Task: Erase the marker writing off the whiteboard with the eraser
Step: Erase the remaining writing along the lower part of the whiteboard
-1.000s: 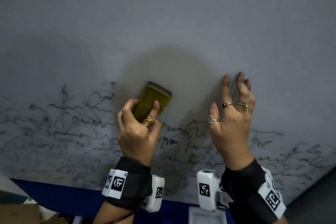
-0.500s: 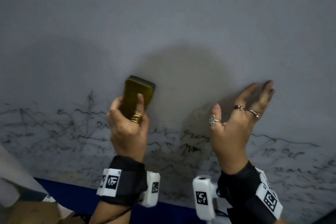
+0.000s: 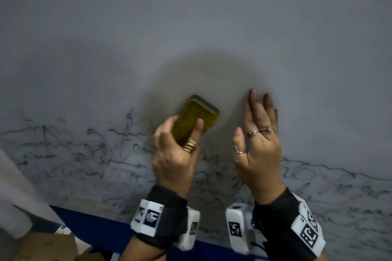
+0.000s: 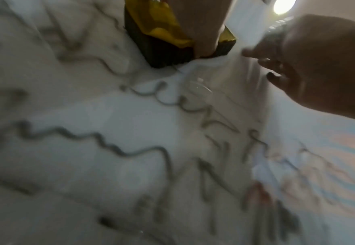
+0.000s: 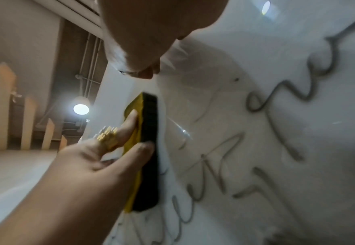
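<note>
The yellow-backed block eraser with a dark felt face (image 3: pixel 196 119) lies felt-down on the grey-white whiteboard (image 3: pixel 191 27), clamped in the left hand's (image 3: pixel 175 159) grip, thumb on one edge and fingers on the other, so pressure goes squarely into the board. Black scrawled marker writing (image 3: pixel 84 154) runs left of, below and right of that grip. To its right, the right hand (image 3: pixel 257 148) rests flat with straight fingers, probably bracing.

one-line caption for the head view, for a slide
Left hand holds yellow eraser against scribbled whiteboard; right hand open beside it.
</note>
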### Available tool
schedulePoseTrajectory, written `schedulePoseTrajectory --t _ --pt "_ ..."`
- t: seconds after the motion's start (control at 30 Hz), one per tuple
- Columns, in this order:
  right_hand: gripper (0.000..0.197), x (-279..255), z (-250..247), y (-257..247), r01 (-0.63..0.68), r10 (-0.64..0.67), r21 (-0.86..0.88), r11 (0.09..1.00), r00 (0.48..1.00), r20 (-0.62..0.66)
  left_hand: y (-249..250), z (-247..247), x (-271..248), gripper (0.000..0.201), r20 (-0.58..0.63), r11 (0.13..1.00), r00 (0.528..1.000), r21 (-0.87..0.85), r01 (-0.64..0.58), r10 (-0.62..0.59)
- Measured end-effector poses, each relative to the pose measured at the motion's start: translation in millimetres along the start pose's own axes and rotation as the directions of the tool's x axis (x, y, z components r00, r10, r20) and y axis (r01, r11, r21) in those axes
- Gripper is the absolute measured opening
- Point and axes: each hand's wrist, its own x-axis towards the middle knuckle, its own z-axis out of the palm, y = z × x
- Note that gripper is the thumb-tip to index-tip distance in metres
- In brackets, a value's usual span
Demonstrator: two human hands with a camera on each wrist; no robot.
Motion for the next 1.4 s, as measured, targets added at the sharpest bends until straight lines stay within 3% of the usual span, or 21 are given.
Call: schedulePoseTrajectory --t 0.07,0.13,0.2,0.3,0.4,0.43,0.53,0.6,0.63,0.7,0.8,0.9,1.0,1.07,1.13,1.17,1.2,1.27,1.33,1.4 --pt "0.048 0 -2 1 -0.033 0.035 0.068 0.997 0.999 -0.027 -21 -9 7 0.063 -0.049 0.992 0.991 0.006 0.123 -0.123" --pt "0.047 1 -4 0 -0.057 0.065 0.143 0.988 0.996 -0.054 -26 -13 10 0.061 -0.074 0.989 0.986 0.003 0.148 -0.147" --pt "0.047 0 -6 -2 -0.062 0.075 0.189 0.980 0.995 -0.059 -14 -6 6 0.067 -0.046 0.992 0.991 -0.023 0.123 -0.124" --pt "0.042 -2 -11 0 -0.060 0.085 0.184 0.981 0.987 -0.133 27 12 -4 0.059 0.020 0.981 0.987 -0.108 0.164 -0.162" --pt "0.038 -1 -18 14 -0.104 0.113 0.048 0.993 0.957 -0.267 54 21 -12 0.091 0.140 0.994 0.984 -0.036 -0.107 0.111" --pt "0.036 0 -19 18 -0.113 0.113 0.018 0.993 0.953 -0.281 54 21 -12 0.092 0.164 0.987 0.974 -0.008 -0.159 0.159" --pt "0.034 -1 -16 21 -0.105 0.089 -0.048 0.993 0.962 -0.260 38 14 -14 0.061 0.240 0.945 0.933 0.122 -0.304 0.269" --pt "0.034 -1 -13 20 -0.107 0.092 -0.044 0.993 0.962 -0.256 18 9 -14 0.063 0.268 0.913 0.908 0.167 -0.373 0.322" --pt "0.034 -1 -13 20 -0.107 0.094 -0.038 0.993 0.962 -0.256 9 6 -10 0.069 0.247 0.923 0.922 0.172 -0.345 0.299" --pt "0.035 -2 -14 22 -0.094 0.080 -0.049 0.994 0.968 -0.238 -9 -4 -3 0.075 0.135 0.983 0.983 0.115 -0.142 0.126" --pt "0.035 -4 -18 26 -0.067 0.047 -0.093 0.993 0.978 -0.202 -23 -12 5 0.054 0.004 0.997 0.998 0.029 0.066 -0.066" --pt "0.036 -3 -17 24 -0.084 0.069 -0.069 0.994 0.978 -0.197 -11 0 -2 0.059 -0.007 0.997 0.998 0.031 0.068 -0.067" --pt "0.036 -1 -15 19 -0.099 0.086 -0.057 0.993 0.975 -0.203 28 18 -18 0.059 0.047 0.994 0.995 -0.069 0.086 -0.082" --pt "0.036 -1 -14 19 -0.096 0.078 -0.074 0.993 0.974 -0.211 42 25 -27 0.062 0.106 0.998 0.993 -0.054 -0.041 0.047" --pt "0.035 -1 -11 20 -0.099 0.077 -0.088 0.991 0.972 -0.223 29 25 -28 0.053 0.163 0.970 0.959 0.036 -0.241 0.232" --pt "0.035 -1 -10 20 -0.102 0.079 -0.090 0.991 0.970 -0.230 16 22 -26 0.047 0.175 0.964 0.954 0.069 -0.258 0.243" --pt "0.035 -1 -9 20 -0.104 0.082 -0.084 0.991 0.969 -0.234 1 16 -23 0.043 0.165 0.976 0.969 0.090 -0.199 0.182" --pt "0.035 -2 -8 19 -0.116 0.097 -0.066 0.991 0.965 -0.245 -36 1 -15 0.050 0.055 0.996 0.996 0.067 0.061 -0.064" --pt "0.035 -2 -7 17 -0.133 0.117 -0.049 0.990 0.961 -0.249 -72 -18 -4 0.057 -0.037 0.969 0.971 0.069 0.239 -0.237" --pt "0.036 -1 -6 15 -0.146 0.133 -0.037 0.989 0.960 -0.245 -99 -30 5 0.051 -0.092 0.963 0.971 0.140 0.231 -0.220"
